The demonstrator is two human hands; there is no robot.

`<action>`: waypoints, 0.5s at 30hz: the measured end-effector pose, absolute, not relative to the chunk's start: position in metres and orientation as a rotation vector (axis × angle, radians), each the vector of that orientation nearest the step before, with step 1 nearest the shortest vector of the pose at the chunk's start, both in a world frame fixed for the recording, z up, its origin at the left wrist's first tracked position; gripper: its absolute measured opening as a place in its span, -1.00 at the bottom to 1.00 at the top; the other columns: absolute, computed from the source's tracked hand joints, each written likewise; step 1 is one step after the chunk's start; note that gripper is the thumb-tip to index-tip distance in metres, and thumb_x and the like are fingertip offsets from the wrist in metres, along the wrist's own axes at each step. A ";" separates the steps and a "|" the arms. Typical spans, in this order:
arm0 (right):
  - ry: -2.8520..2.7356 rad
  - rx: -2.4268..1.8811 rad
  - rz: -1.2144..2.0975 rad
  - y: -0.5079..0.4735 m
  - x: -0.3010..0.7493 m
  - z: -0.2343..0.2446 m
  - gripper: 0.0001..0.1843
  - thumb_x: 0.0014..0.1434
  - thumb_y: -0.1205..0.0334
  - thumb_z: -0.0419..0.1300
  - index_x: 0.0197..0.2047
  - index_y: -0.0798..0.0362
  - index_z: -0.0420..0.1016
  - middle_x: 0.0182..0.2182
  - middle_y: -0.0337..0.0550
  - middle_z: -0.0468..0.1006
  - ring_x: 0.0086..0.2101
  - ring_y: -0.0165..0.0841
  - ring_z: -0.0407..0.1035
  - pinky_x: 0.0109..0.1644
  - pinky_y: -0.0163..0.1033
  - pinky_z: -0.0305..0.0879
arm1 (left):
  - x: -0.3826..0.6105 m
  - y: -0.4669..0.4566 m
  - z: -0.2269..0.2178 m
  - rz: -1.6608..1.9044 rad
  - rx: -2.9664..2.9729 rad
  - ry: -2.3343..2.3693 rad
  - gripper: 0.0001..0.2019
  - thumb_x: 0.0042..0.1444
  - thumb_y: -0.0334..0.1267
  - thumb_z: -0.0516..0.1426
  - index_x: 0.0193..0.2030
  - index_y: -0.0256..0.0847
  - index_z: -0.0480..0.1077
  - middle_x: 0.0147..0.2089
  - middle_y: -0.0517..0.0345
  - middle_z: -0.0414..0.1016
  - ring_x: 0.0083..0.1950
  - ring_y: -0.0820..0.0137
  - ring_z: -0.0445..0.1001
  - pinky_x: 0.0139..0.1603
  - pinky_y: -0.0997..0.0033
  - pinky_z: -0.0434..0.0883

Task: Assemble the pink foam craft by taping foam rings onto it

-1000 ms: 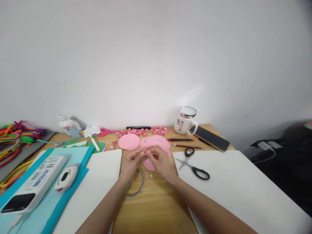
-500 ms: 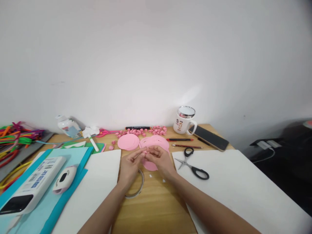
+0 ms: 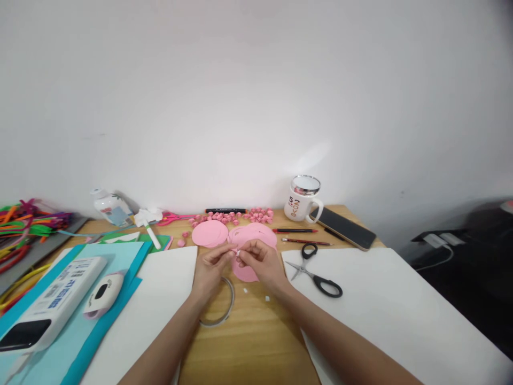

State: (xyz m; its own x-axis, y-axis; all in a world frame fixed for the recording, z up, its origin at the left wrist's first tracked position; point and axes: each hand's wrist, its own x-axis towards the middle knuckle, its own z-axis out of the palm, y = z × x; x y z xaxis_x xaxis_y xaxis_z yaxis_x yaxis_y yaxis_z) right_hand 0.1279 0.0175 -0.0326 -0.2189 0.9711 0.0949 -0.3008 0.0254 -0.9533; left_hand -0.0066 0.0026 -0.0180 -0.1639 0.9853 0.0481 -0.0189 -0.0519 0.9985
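Note:
Over the wooden middle of the desk, my left hand (image 3: 211, 270) pinches a small pink paper piece (image 3: 234, 249), mostly hidden by the fingertips. Facing it, my right hand (image 3: 262, 263) has thumb and forefinger closed at a tiny white bit (image 3: 238, 253). Pink paper circles (image 3: 245, 272) lie just under and beyond the fingers, and another stack of pink circles (image 3: 209, 233) is to the left. Beside my left wrist rests a roll of tape (image 3: 231, 307). White scraps (image 3: 267, 299) are on the wood below my right hand.
Rolled pink paper bits (image 3: 259, 215) and a black marker (image 3: 225, 210) line the wall. On the right are black-handled scissors (image 3: 308, 270), pencils (image 3: 296, 230), a mug (image 3: 300, 203) and a phone (image 3: 344, 229). Leftward lie a white power bank (image 3: 56, 299) and colourful pipe cleaners (image 3: 36, 224).
My fingertips have drawn slightly apart, and a white bit now shows at my right fingertips. The view has shifted a little; the things on the desk stay put.

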 end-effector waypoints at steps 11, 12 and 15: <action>-1.267 -0.993 1.376 0.012 0.129 -0.028 -0.75 -0.03 0.08 0.21 -0.48 0.12 0.39 -0.63 -0.24 0.44 -0.59 -0.44 0.35 -0.48 -0.34 0.31 | -0.005 0.003 -0.017 1.418 0.992 1.224 -0.79 -0.29 -0.32 0.30 -0.40 -0.23 0.56 -0.51 0.13 0.53 -0.29 0.34 0.46 -0.17 0.41 0.35; -1.271 -1.001 1.383 0.012 0.129 -0.028 -0.74 -0.03 0.07 0.21 -0.48 0.13 0.40 -0.63 -0.23 0.45 -0.59 -0.43 0.36 -0.48 -0.34 0.32 | -0.005 0.003 -0.017 1.415 0.998 1.226 -0.79 -0.30 -0.32 0.30 -0.40 -0.23 0.56 -0.49 0.12 0.55 -0.29 0.34 0.46 -0.17 0.40 0.36; -1.263 -1.017 1.405 0.012 0.128 -0.027 -0.74 -0.04 0.07 0.21 -0.47 0.14 0.43 -0.63 -0.21 0.47 -0.58 -0.42 0.37 -0.46 -0.33 0.34 | -0.007 0.003 -0.020 1.405 1.033 1.234 -0.78 -0.28 -0.31 0.29 -0.38 -0.23 0.56 -0.38 0.06 0.58 -0.27 0.31 0.47 -0.16 0.37 0.37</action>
